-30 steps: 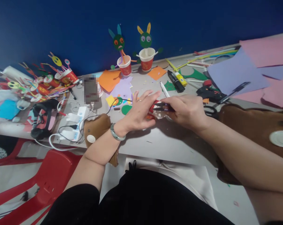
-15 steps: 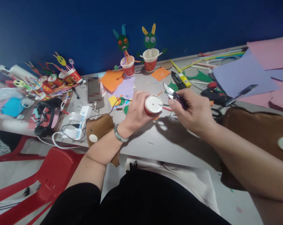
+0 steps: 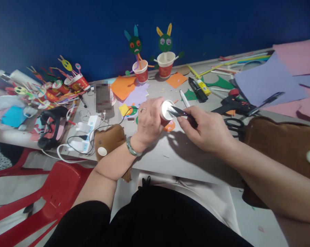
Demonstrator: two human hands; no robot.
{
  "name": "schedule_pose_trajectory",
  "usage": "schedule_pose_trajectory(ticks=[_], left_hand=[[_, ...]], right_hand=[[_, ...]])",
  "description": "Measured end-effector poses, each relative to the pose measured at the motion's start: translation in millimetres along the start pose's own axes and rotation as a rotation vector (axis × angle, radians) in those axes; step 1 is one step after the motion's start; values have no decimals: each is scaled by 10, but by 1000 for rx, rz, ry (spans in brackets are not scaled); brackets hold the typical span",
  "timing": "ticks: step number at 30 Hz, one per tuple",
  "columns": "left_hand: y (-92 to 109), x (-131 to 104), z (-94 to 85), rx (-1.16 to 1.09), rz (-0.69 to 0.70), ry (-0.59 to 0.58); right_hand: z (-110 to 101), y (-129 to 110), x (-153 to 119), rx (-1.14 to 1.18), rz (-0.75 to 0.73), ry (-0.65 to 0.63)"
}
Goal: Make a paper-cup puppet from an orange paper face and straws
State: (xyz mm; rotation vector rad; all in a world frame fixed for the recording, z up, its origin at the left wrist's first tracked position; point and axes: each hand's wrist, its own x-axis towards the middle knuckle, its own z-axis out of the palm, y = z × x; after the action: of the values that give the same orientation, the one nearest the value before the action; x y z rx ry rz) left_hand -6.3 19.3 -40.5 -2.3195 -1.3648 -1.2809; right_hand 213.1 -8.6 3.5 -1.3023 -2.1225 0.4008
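My left hand (image 3: 150, 118) is wrapped round a small red and white paper cup (image 3: 167, 109), whose round white base faces up. In my right hand (image 3: 208, 127) I grip a pair of dark-handled scissors (image 3: 180, 112), blades together. Their tip meets the white base near its middle; whether it goes through cannot be made out. Under the cup lies an orange paper piece (image 3: 169, 126). Just beyond the scissors lies a white pen (image 3: 184, 98), beside a green paper scrap (image 3: 190, 95).
Two cup figures (image 3: 140, 72) (image 3: 166, 65) stand against the blue wall. To the right are a glue gun (image 3: 228, 102), black-handled scissors (image 3: 234, 126), purple paper (image 3: 268, 80) and a brown bag (image 3: 280, 154). A power strip (image 3: 91, 132), headset (image 3: 48, 128) and red chair (image 3: 63, 188) are at left.
My right hand has brought the scissors leftward and down onto the cup's base. The cup has tilted slightly in my left hand. The white pen now shows.
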Motion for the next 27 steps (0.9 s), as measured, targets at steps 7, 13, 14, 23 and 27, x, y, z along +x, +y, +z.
schedule_pose_trajectory(ticks=[7,13,14,23,27], left_hand=[[-30,-36,26,6,-33,-9],[-27,-39,13,-70,-52,-53],[-24,-35,11,-64,-42,-39],[-60,24,-5,-3,-6,-51],[-65,-6,16,25,49,23]], right_hand=[[11,1,-31,14,0,10],[13,-38,-39,25,6,-16],[8,-38,-38,31,8,-17],[-176,13,47,24,-3,-70],[-145,-53,42,-79,22,-98]])
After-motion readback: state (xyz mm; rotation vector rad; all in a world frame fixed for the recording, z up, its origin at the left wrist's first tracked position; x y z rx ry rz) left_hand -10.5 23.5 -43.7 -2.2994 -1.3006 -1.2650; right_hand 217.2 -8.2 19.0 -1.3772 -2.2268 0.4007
